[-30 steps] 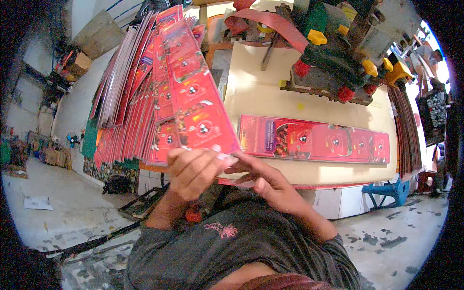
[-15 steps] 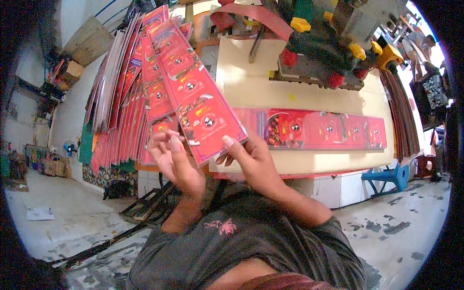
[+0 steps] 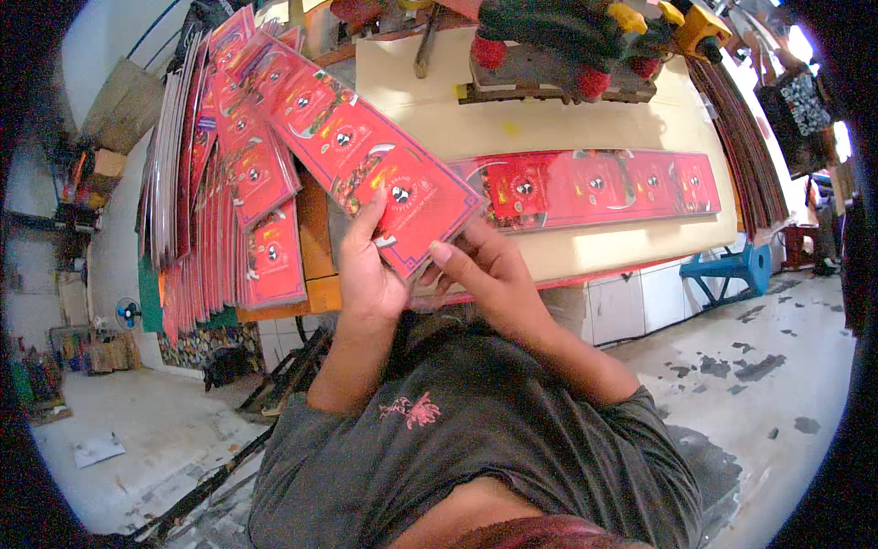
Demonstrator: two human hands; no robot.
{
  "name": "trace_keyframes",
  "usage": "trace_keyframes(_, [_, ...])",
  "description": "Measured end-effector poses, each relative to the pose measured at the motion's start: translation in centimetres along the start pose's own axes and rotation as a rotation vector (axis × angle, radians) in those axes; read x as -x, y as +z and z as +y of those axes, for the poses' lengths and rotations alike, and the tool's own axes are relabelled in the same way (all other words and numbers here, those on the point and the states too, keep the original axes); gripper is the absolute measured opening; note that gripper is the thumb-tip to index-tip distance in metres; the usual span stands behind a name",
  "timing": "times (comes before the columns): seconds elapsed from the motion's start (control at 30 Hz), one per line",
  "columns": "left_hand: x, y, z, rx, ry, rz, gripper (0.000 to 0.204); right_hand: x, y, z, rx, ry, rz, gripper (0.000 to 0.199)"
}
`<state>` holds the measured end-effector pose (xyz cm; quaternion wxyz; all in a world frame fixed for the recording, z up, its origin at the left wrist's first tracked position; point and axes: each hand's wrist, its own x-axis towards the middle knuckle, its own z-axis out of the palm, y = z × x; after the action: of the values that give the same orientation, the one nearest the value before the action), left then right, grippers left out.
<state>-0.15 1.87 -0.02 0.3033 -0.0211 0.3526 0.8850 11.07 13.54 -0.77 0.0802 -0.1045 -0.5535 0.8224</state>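
A long red printed strip point(image 3: 343, 139) with a glossy surface slants up and away to the left. My left hand point(image 3: 370, 270) grips its near end from the left, thumb on the printed face. At the near right corner, my right hand point(image 3: 489, 274) pinches the same strip with the thumb on top and the fingers underneath. Past my right hand, another red strip point(image 3: 631, 194) lies flat on the cream board point(image 3: 402, 82). To the left of the held strip stands a dense fanned pile of red strips point(image 3: 206, 238).
A dark press-like device point(image 3: 558, 55) with red and yellow knobs stands at the back of the board. On the far right edge hangs a stack of dark sheets point(image 3: 745, 156). A blue stool point(image 3: 732, 270) stands on the floor beyond the table's right side.
My left hand has gone from loose, raised fingers to holding the strip's near end. The strip has tilted further left. The whole view has shifted somewhat.
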Motion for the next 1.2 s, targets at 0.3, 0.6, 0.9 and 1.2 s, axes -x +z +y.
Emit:
trace_keyframes(0.3, [-1.4, -0.5, -2.0, -0.03, 0.021, 0.082, 0.038, -0.3, -0.2, 1.5, 0.101, -0.065, 0.02, 0.029])
trace_keyframes(0.6, [-1.2, -0.7, -2.5, 0.023, 0.062, 0.085, 0.036, -0.3, -0.8, 1.8, 0.218, -0.024, -0.083, 0.031])
trace_keyframes(0.9, [-0.9, -0.4, -2.4, 0.081, -0.015, 0.079, 0.036, -0.1, -0.6, 2.2, 0.261, 0.103, 0.008, 0.026])
trace_keyframes(1.2, [-0.8, -0.3, -2.4, 0.003, 0.083, 0.06, 0.034, -0.3, 0.4, 2.5, 0.177, 0.001, 0.066, 0.024])
